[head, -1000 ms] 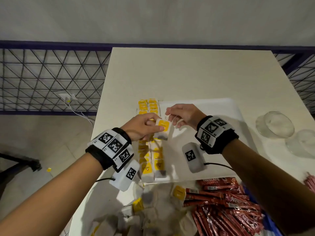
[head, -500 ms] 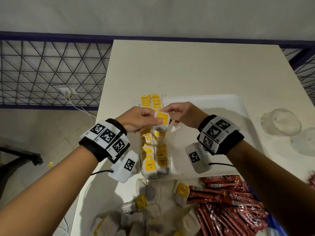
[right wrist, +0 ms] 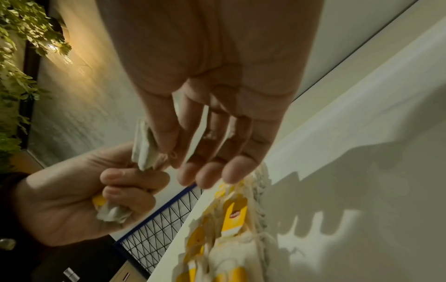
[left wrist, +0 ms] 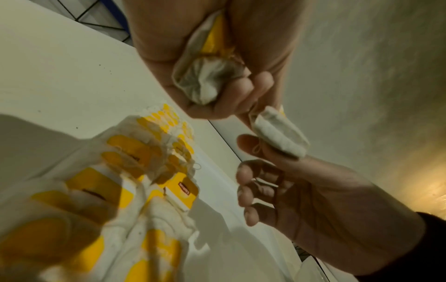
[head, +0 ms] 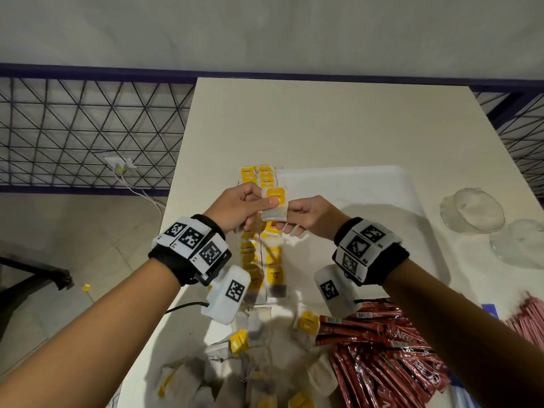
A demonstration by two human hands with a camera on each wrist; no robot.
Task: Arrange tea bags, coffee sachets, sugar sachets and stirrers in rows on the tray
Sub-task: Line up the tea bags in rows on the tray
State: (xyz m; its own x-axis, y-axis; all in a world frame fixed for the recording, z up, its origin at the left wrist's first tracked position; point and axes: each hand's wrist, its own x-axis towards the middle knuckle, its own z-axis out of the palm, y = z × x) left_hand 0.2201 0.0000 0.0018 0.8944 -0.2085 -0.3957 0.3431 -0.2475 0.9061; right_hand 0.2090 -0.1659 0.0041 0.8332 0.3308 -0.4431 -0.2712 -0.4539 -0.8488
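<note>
Row of tea bags [head: 266, 254] partly hidden behind both hands.

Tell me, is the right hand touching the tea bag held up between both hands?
Touching. The left wrist view shows the right hand pinching the tea bag with its index finger under the bag.

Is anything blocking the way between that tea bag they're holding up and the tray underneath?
Nothing visible does. The tea bag is pinched between the left hand and the right hand, above the rows of tea bags already laid along the left side of the tray, with only air beneath it.
</note>
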